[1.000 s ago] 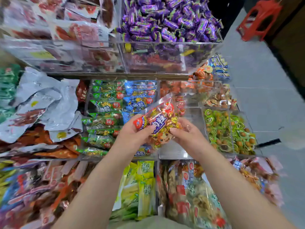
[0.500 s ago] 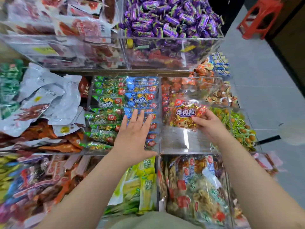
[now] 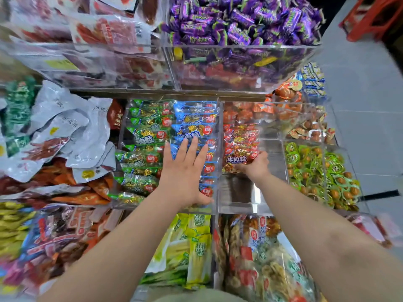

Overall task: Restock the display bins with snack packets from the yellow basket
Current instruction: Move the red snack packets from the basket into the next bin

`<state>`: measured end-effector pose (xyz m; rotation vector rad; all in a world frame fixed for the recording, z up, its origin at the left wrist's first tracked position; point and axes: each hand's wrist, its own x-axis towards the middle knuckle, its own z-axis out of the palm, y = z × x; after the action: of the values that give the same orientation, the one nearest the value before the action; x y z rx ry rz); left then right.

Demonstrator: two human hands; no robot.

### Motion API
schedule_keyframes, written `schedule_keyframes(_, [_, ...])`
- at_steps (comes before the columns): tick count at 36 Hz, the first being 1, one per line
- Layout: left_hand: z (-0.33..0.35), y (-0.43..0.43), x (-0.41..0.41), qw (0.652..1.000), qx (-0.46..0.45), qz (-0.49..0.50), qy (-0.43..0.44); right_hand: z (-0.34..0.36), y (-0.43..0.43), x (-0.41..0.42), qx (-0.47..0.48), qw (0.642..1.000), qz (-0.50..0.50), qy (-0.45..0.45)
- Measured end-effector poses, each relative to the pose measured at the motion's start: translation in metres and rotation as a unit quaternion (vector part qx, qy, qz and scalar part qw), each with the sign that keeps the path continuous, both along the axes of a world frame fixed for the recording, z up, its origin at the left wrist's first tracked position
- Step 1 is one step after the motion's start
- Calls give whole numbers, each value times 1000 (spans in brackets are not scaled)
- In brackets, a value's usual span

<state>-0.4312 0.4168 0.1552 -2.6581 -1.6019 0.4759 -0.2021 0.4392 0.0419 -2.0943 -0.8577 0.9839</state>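
My right hand (image 3: 254, 165) grips a red snack packet (image 3: 238, 156) low inside a clear acrylic bin (image 3: 272, 171), against a short stack of matching red packets (image 3: 239, 136). The near half of that bin shows its bare bottom. My left hand (image 3: 185, 173) lies flat with straight, spread fingers on the row of blue packets (image 3: 196, 125) in the neighbouring bin. Green packets (image 3: 146, 136) fill the left side of that same bin. The yellow basket is out of view.
Purple candies (image 3: 239, 20) fill the raised bin at the back. Green-wrapped sweets (image 3: 314, 168) sit right of the red-packet bin. White and orange pouches (image 3: 61, 131) lie left. Yellow-green packs (image 3: 192, 251) and mixed bags (image 3: 257, 258) are nearest me. Grey floor and a red stool (image 3: 370, 16) lie right.
Both hands held the red packet a second ago. The left hand let go and moved onto the blue packets; the right hand carried the packet down into the bin.
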Motion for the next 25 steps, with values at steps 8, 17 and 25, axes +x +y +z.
schedule_keyframes(8, [-7, 0, -1, 1000, 14, -2, 0, -15, 4, 0, 33, 999, 12, 23])
schedule_keyframes(17, [-2, -4, -2, 1000, 15, -2, 6, 10, -14, 10, -67, 995, 52, 45])
schedule_keyframes(25, [8, -5, -4, 999, -19, 2, -35, 60, -64, 11, -57, 990, -27, 125])
